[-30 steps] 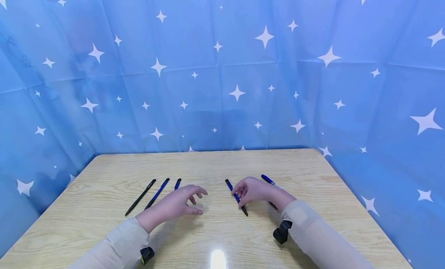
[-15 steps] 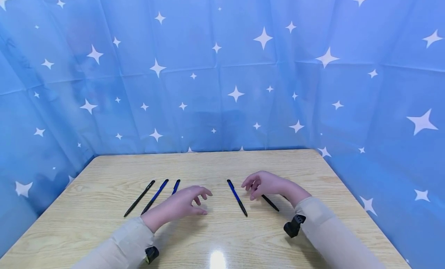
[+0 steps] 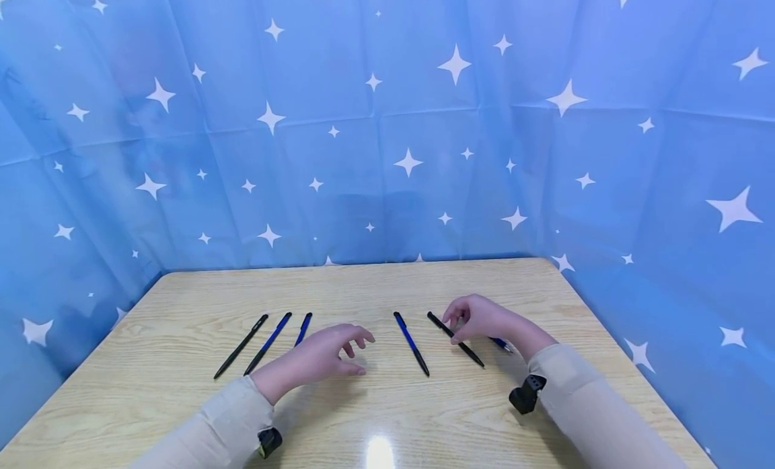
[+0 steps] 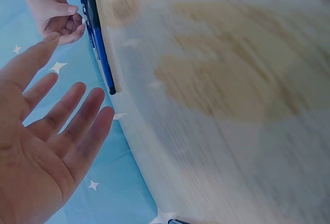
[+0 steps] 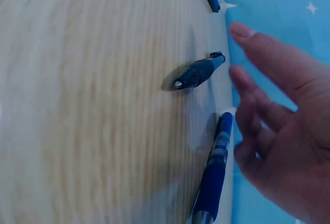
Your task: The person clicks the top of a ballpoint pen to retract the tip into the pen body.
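Left hand [image 3: 329, 351] — relaxed, fingers parted; right hand [image 3: 478, 319] — loosely curled, near black pen [image 5: 199, 73].

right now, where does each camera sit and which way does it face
Head: on the head, facing forward and down over the table to the curtain; left hand and right hand show.
Left wrist: on that wrist, facing across the table; both hands show.
Right wrist: on that wrist, facing three pens; right hand only.
Head and left wrist views share both hands.
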`<state>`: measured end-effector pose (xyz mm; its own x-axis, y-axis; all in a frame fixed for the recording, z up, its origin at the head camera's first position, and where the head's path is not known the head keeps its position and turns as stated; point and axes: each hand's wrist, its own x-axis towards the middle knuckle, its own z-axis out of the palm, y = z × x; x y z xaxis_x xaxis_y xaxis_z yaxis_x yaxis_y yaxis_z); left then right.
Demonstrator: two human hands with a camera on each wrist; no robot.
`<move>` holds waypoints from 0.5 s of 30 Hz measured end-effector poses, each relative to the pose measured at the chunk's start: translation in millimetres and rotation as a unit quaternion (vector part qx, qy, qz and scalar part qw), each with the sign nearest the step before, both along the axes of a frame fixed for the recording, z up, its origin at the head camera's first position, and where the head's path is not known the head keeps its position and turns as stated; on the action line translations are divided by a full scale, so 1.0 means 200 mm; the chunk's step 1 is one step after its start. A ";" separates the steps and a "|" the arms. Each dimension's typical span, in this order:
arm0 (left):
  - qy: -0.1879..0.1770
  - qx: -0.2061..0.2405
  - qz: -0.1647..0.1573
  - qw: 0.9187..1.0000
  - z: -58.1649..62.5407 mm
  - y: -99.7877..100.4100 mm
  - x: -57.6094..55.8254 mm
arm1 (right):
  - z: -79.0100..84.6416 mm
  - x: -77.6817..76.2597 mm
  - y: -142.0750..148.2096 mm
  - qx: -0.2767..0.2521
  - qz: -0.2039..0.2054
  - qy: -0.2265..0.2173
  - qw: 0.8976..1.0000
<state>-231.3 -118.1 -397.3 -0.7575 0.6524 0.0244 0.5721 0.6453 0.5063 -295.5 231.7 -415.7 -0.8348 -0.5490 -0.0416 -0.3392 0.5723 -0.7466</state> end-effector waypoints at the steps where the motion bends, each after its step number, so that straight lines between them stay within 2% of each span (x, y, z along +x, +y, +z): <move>1: 0.001 -0.001 0.001 1.000 0.00 0.00 0.00 | 0.00 0.00 0.00 0.004 -0.001 0.004 1.000; 11: -0.004 -0.002 -0.001 1.000 0.00 0.01 0.00 | -0.03 0.01 -0.01 0.016 0.003 -0.005 1.000; 15: -0.020 0.012 0.002 1.000 0.00 0.01 -0.01 | -0.03 0.01 -0.01 0.026 0.001 0.002 1.000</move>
